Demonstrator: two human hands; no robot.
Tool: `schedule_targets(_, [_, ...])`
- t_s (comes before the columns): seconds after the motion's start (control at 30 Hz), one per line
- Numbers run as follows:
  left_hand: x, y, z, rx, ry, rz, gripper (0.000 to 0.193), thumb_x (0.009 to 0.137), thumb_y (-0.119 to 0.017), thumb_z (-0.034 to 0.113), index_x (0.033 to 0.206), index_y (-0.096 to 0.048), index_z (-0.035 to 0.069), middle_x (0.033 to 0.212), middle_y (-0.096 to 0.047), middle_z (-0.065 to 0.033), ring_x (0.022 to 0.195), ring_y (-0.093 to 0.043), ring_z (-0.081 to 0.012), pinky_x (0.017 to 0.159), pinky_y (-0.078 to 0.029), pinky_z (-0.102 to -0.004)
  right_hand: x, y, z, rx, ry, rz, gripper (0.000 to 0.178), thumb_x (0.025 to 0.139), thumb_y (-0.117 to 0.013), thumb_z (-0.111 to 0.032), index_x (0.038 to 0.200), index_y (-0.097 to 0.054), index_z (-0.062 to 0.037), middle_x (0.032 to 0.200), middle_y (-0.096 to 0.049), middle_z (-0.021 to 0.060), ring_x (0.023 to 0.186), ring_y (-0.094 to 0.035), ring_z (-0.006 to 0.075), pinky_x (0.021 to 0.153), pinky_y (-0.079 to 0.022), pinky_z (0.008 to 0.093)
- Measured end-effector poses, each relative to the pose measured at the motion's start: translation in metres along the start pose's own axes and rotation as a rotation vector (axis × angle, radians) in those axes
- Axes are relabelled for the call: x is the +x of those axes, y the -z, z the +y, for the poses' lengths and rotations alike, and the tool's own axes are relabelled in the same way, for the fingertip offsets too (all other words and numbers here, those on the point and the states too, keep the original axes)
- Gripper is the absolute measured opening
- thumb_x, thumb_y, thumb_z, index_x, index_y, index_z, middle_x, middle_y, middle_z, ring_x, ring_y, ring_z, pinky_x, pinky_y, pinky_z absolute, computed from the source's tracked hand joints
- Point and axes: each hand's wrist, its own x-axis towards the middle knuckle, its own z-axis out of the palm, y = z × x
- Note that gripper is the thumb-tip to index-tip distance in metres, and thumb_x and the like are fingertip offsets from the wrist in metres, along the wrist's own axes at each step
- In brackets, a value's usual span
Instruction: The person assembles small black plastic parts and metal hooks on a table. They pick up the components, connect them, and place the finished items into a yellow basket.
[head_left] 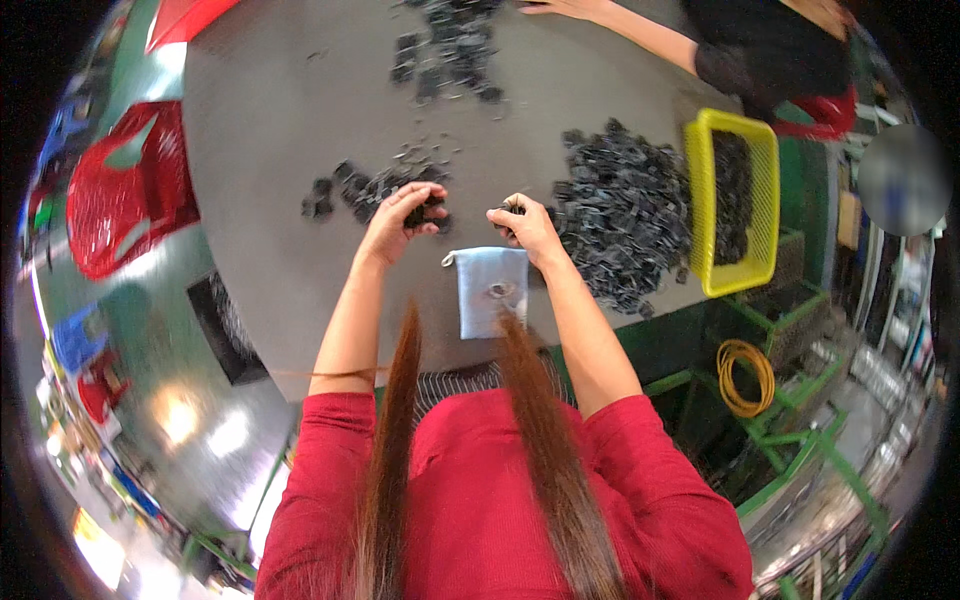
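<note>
My left hand is closed on a small black plastic part just above the grey table, beside a small group of the same black parts. Level with it, my right hand pinches another small black part between its fingers. A large heap of black parts lies directly to the right of that hand. Between and below my hands a light blue cloth pouch lies flat on the table.
A yellow basket with black parts stands at the table's right edge. Another pile of parts lies at the far side, where another person's hand rests. Red crates stand on the left; a coiled yellow hose lies lower right.
</note>
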Motion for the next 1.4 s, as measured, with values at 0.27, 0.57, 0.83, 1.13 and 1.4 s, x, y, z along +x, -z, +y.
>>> schedule_targets(0.27, [0.094, -0.259, -0.055, 0.051, 0.165, -0.232, 0.022, 0.088, -0.052, 0.022, 0.104, -0.058, 0.008, 0.091, -0.058, -0.004, 0.083, -0.058, -0.0161, 0.073, -0.05, -0.0305, -0.1, 0.192, -0.015, 0.638, 0.144, 0.568, 0.018, 0.079, -0.064, -0.018, 0.094, -0.056, -0.0121, 0.079, -0.061, 0.0011, 0.061, -0.052, 0.0083, 0.044, -0.036, 0.0185])
schedule_targets(0.57, [0.094, -0.391, -0.051, 0.564, -0.689, -0.108, 0.054, 0.082, -0.059, 0.031, 0.122, -0.046, -0.003, 0.12, -0.051, -0.0238, 0.116, -0.046, -0.0348, 0.1, -0.034, -0.0375, -0.095, 0.365, -0.028, -0.174, 0.454, 1.241, 0.054, 0.078, -0.067, -0.022, 0.121, -0.047, 0.0041, 0.115, -0.055, 0.0179, 0.103, -0.053, 0.0277, 0.092, -0.04, 0.0372])
schedule_targets(0.83, [0.024, -0.088, -0.082, 1.024, -0.785, 0.485, 0.03, 0.068, -0.059, 0.001, 0.098, -0.059, 0.007, 0.104, -0.057, -0.0108, 0.107, -0.048, -0.0279, 0.095, -0.035, -0.0384, -0.037, 0.024, -0.023, -0.671, 0.653, 0.303, 0.024, 0.072, -0.065, -0.012, 0.095, -0.06, -0.0071, 0.094, -0.058, 0.0104, 0.092, -0.058, 0.0282, 0.077, -0.048, 0.0395])
schedule_targets(1.13, [0.018, 0.06, -0.025, 1.58, -0.771, 0.541, 0.043, 0.074, -0.065, 0.015, 0.116, -0.055, 0.019, 0.123, -0.047, -0.0027, 0.112, -0.043, -0.0275, 0.089, -0.041, -0.0398, 0.034, -0.131, 0.001, -1.029, 0.476, 0.284, 0.048, 0.063, -0.077, -0.016, 0.102, -0.05, -0.009, 0.102, -0.05, 0.0124, 0.096, -0.053, 0.0309, 0.078, -0.048, 0.0424])
schedule_targets(1.4, [0.017, 0.134, 0.048, 0.45, -0.427, 0.46, 0.026, 0.085, -0.059, 0.025, 0.096, -0.063, 0.002, 0.087, -0.066, -0.0089, 0.079, -0.062, -0.0147, 0.071, -0.047, -0.0265, 0.088, -0.072, -0.04, -0.125, 0.32, 0.209, 0.03, 0.071, -0.063, -0.006, 0.101, -0.057, -0.0046, 0.09, -0.058, 0.0081, 0.079, -0.057, 0.0185, 0.068, -0.049, 0.033])
